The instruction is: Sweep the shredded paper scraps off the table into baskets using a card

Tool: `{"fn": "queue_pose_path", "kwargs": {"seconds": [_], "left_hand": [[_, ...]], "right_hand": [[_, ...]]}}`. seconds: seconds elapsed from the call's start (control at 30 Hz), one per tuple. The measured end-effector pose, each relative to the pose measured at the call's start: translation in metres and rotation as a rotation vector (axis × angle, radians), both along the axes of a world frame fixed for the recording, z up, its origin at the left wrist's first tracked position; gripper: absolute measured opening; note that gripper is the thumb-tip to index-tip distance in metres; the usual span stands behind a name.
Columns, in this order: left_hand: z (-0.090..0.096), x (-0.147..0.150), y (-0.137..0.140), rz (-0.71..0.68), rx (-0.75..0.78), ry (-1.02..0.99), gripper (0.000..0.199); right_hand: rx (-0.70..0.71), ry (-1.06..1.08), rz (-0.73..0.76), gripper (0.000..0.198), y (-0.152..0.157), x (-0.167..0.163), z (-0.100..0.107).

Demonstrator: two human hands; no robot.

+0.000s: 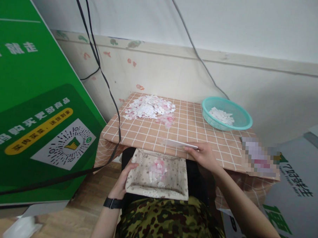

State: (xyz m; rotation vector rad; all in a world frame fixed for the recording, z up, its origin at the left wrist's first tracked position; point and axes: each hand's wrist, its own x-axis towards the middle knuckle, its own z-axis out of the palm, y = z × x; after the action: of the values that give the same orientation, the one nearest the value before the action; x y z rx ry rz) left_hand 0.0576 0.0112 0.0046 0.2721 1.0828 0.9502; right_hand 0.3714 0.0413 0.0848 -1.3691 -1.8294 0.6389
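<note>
My left hand point(125, 178) grips the left edge of a rectangular speckled tray point(181, 185), which rests over my lap against the table's front edge. Several small white and pink paper-like scraps point(157, 171) lie in its bottom. My right hand point(202, 155) pinches a thin, flat white card-like piece point(173, 143) by its right end, holding it level above the table's front edge. The far end of that piece is blurred. Farther back on the table is a spread-out pile of white and pink scraps point(149, 107).
A turquoise plastic basket point(243, 121) with white scraps stands at the table's back right. The table has a brown checked cloth point(190, 120). A green sign panel point(43, 103) rises on the left, with a black cable point(111, 92) hanging before it. A pixelated object lies at right.
</note>
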Motion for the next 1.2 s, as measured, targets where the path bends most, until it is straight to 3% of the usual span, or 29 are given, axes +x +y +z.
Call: {"fn": "queue_pose_path", "kwargs": {"seconds": [0.17, 0.37, 0.53, 0.77, 0.9, 1.03, 1.2], "left_hand": [[-0.002, -0.001, 0.001, -0.015, -0.016, -0.035, 0.053], [-0.004, -0.002, 0.001, 0.003, -0.006, -0.021, 0.054], [-0.006, -0.004, 0.001, -0.010, -0.003, -0.005, 0.053], [-0.007, -0.006, 0.000, -0.007, -0.002, -0.030, 0.050], [-0.006, -0.004, 0.000, -0.017, -0.006, -0.040, 0.050], [-0.005, -0.003, 0.000, -0.025, -0.001, -0.059, 0.052], [-0.008, -0.005, 0.000, -0.028, 0.011, -0.068, 0.053]], "right_hand": [[-0.086, 0.086, 0.151, 0.021, -0.017, -0.010, 0.006], [0.055, 0.048, -0.148, 0.027, 0.018, -0.009, -0.003], [0.075, 0.027, -0.019, 0.025, 0.037, -0.017, -0.008], [-0.064, 0.081, 0.118, 0.024, 0.002, -0.020, -0.004], [-0.068, 0.083, -0.093, 0.030, 0.010, -0.007, -0.005], [0.040, 0.062, -0.339, 0.041, 0.041, 0.011, -0.007], [0.087, -0.022, -0.365, 0.046, 0.071, 0.016, -0.008]]}}
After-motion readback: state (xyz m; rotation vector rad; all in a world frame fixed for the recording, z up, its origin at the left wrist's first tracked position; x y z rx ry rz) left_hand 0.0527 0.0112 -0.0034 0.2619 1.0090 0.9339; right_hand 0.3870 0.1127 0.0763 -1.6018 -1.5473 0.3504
